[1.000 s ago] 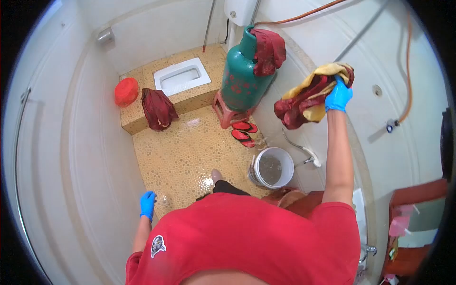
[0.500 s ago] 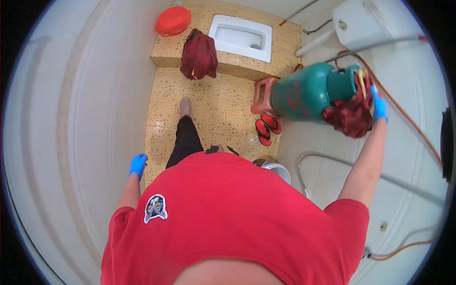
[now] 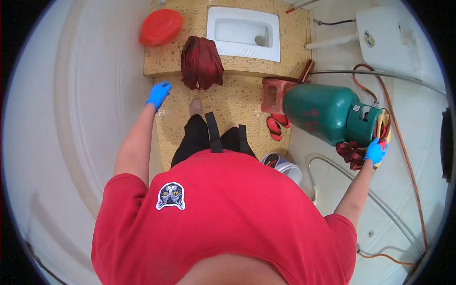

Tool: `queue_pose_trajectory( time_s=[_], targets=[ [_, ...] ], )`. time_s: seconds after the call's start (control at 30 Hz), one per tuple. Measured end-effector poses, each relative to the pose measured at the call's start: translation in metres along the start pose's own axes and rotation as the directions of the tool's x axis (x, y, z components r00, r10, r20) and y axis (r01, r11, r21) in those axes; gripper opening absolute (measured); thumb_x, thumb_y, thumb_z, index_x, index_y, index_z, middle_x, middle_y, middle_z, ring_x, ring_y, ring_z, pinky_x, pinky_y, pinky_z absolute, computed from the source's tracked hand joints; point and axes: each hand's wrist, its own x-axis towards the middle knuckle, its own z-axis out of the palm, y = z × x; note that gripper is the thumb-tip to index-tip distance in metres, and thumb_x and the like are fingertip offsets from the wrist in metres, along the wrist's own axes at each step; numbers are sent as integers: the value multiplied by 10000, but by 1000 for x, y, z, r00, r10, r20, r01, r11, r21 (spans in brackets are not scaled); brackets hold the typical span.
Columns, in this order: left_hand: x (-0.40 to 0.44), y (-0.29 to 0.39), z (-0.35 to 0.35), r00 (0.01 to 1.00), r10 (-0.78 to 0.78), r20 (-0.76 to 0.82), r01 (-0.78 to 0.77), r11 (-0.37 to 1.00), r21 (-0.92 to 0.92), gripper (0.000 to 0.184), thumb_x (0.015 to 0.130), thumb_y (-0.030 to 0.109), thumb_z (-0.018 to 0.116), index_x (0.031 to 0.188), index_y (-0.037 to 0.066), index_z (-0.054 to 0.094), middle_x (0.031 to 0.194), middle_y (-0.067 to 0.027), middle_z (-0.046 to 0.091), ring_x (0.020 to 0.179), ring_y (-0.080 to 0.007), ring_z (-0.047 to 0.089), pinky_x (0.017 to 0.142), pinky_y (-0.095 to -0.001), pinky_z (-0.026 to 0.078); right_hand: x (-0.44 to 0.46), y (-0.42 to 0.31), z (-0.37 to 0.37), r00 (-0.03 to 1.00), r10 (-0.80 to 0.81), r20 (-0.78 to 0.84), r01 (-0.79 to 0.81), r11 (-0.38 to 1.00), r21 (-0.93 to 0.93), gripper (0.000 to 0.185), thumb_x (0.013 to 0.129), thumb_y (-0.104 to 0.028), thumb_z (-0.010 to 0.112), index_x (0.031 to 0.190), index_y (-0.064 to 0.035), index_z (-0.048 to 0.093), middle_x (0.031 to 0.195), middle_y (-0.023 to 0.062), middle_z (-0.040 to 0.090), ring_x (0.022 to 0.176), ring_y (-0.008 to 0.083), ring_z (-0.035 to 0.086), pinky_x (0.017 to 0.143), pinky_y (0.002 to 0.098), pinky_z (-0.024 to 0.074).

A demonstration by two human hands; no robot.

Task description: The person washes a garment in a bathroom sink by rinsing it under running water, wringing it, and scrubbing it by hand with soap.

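Note:
My right hand [image 3: 375, 151], in a blue glove, is closed on a bunched dark red cloth [image 3: 350, 155] at the collar end of a green gas cylinder [image 3: 323, 110]. Something yellow and red lies tucked in by that collar; its kind is unclear. The cylinder rises from beside a pink plastic stool [image 3: 274, 96], which partly hides behind its base. My left hand [image 3: 159, 94], also blue-gloved, hangs out over the floor near the left wall with loosely extended fingers and nothing in it. Closest to it is another dark red cloth [image 3: 202, 64], draped over the step edge.
A white squat toilet [image 3: 243, 34] is set in the raised tiled step, with a red basin [image 3: 162, 27] to its left. Red flip-flops [image 3: 274, 128] and a white bucket [image 3: 289, 170] stand along the right side. An orange hose [image 3: 401, 142] and grey hose [image 3: 380, 202] run along the right wall.
My left hand has swung forward and up from beside my body. My right hand has come slightly nearer with the cloth, lower against the collar. The view has shifted.

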Motion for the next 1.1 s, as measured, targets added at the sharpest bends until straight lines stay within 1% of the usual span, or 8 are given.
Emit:
queue_pose_trajectory(
  time_s=[0.17, 0.3, 0.37, 0.47, 0.57, 0.77, 0.87, 1.1],
  targets=[
    [104, 68, 20, 990, 48, 133, -79, 969, 234, 421, 835, 292, 587, 1136, -3, 581, 1041, -142, 631, 913, -201, 610, 810, -324, 479, -7, -12, -18, 999, 34, 7, -34, 993, 111, 582, 896, -438, 450, 1307, -27, 429, 1290, 185, 477, 1160, 386, 454, 973, 453, 359],
    [152, 63, 55, 988, 19, 155, -81, 912, 402, 522, 818, 307, 620, 1210, -22, 520, 1170, -159, 578, 974, -232, 598, 865, -323, 468, 1, -2, -6, 993, -107, -48, 116, 871, 477, 494, 904, -324, 506, 1259, 16, 462, 1220, 245, 513, 1099, 394, 484, 942, 420, 373],
    [183, 46, 55, 993, -2, 119, -56, 876, 480, 593, 798, 317, 644, 1258, -16, 473, 1216, -179, 550, 1015, -247, 585, 881, -327, 461, 0, 6, 0, 995, -97, -34, 103, 933, 345, 517, 908, -319, 501, 1266, 49, 442, 1243, 220, 509, 1139, 348, 484, 967, 405, 364],
    [213, 45, 78, 983, -166, 77, 115, 888, 446, 799, 745, 319, 703, 1363, -12, 319, 1317, -231, 450, 1156, -297, 511, 943, -364, 423, -5, 3, -6, 999, -7, 50, -11, 932, 361, 532, 914, -322, 499, 1272, 66, 429, 1296, 205, 466, 1163, 308, 459, 961, 370, 371],
    [251, 42, 89, 988, -141, -63, 153, 824, 545, 917, 700, 332, 746, 1385, -21, 249, 1337, -252, 413, 1194, -324, 471, 977, -391, 398, -11, 0, -4, 973, 132, 187, -218, 786, 578, 592, 910, -387, 511, 1321, 25, 408, 1159, 154, 566, 978, 239, 539, 881, 360, 435],
    [364, -10, 113, 972, 108, -208, 67, 722, 688, 1149, 595, 431, 790, 1422, 15, 110, 1392, -253, 329, 1272, -344, 374, 1051, -409, 329, 2, 71, 13, 922, 257, 288, -375, 775, 508, 559, 920, -378, 485, 1297, 33, 438, 1231, 152, 516, 1041, 260, 516, 920, 377, 421],
    [395, -21, 132, 979, 25, -201, 113, 757, 643, 1225, 578, 469, 792, 1432, 43, 24, 1376, -249, 359, 1244, -361, 408, 1033, -430, 348, 3, 75, 9, 872, 286, 397, -470, 715, 517, 544, 930, -366, 460, 1285, 45, 445, 1245, 153, 506, 1061, 271, 510, 935, 388, 414],
    [391, -15, 141, 975, -217, -41, 187, 715, 674, 543, 667, 336, 706, 1056, -33, 614, 985, -201, 644, 935, -289, 627, 817, -375, 494, 1, 41, 5, 931, 208, 301, -340, 798, 498, 521, 945, -337, 429, 1277, 64, 452, 1251, 136, 504, 1073, 259, 504, 951, 391, 403]
  ],
)
